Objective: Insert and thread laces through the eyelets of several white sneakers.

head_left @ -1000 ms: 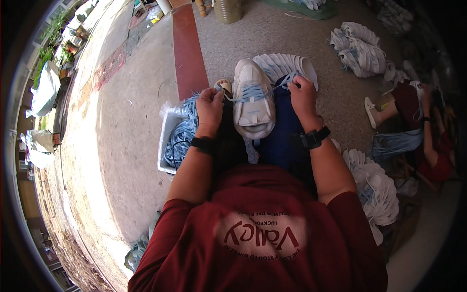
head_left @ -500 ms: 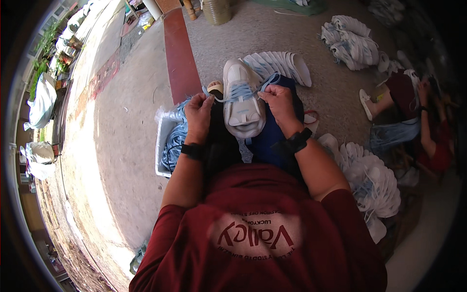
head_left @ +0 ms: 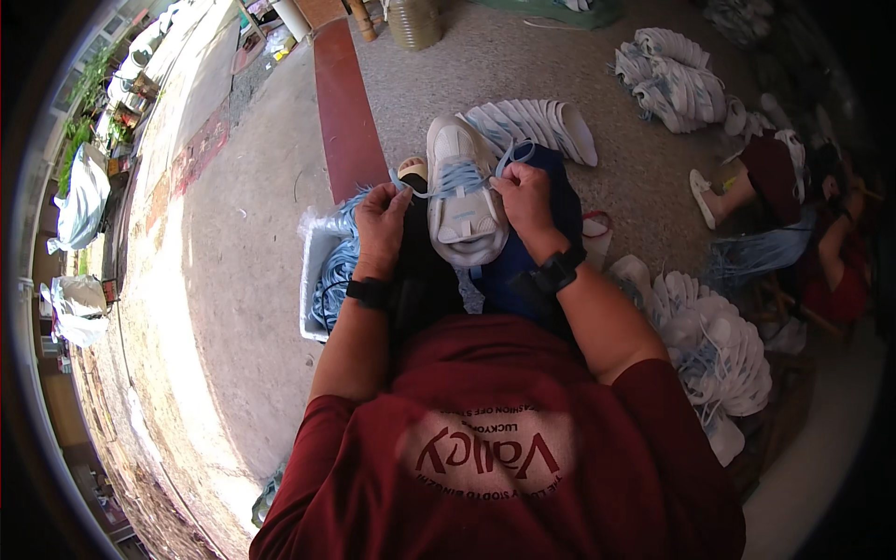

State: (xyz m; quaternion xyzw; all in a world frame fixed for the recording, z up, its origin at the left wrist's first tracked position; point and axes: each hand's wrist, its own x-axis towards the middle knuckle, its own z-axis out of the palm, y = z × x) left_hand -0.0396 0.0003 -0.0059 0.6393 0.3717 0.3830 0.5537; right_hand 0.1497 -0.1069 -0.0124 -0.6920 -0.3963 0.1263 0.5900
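A white sneaker (head_left: 466, 225) rests at my knees, its toe pointing away from me. Its light blue shoelace (head_left: 459, 175) crosses the front in several rows. The fingers of my left hand (head_left: 380, 222) are closed in a pinch on one end of this lace, left of the shoe. On the other side, my right hand (head_left: 525, 199) pinches the lace close to the eyelets, and a loose loop rises above its fingers. Beside my left forearm is a white box (head_left: 311, 257) holding a bundle of blue laces (head_left: 338, 273).
A row of white shoe uppers (head_left: 537, 126) lies just beyond the sneaker. More piles of uppers (head_left: 714, 350) sit at the right and farther back (head_left: 670, 79). A co-worker (head_left: 831, 252) sits at the far right. A ribbed container (head_left: 413, 23) stands at the back.
My right hand has shifted slightly left and lower, closer to the shoe, and the lace loop above it stands more open. My left hand has barely moved.
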